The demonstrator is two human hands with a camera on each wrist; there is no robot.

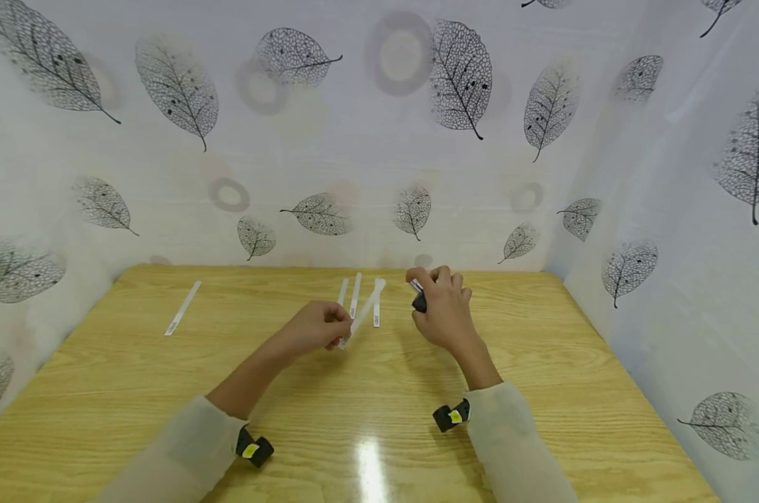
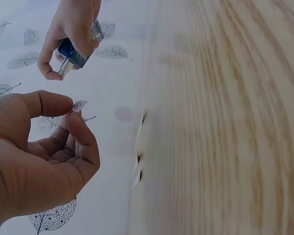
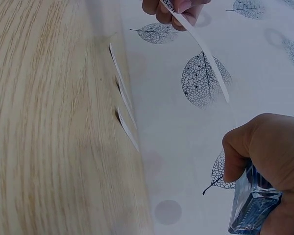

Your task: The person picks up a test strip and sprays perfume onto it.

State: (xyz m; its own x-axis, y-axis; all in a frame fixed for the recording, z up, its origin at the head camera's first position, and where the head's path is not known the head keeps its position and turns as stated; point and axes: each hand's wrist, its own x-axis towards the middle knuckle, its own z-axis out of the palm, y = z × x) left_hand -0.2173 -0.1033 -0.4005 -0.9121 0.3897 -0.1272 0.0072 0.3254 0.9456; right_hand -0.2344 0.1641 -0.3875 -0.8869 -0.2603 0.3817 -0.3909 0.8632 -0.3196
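In the head view my left hand [image 1: 313, 325] pinches one end of a white paper test strip [image 1: 365, 309] between thumb and forefinger. The strip slants up and away toward the right, its far end free. Small dark print shows at the pinched end of the strip [image 2: 79, 105] in the left wrist view. To the right, my right hand [image 1: 447, 309] grips a dark blue glass perfume bottle [image 1: 420, 302], raised over the table. The forefinger lies by the silver spray top [image 2: 65, 67]. Faceted clear and blue glass of the bottle [image 3: 255, 205] shows in the right wrist view.
Three more printed strips lie near the table's back edge, among them the rightmost strip [image 1: 376, 318]. Another strip [image 1: 182, 308] lies apart on the left. A leaf-patterned curtain [image 1: 367, 154] stands behind the wooden table [image 1: 329, 433] and along its sides.
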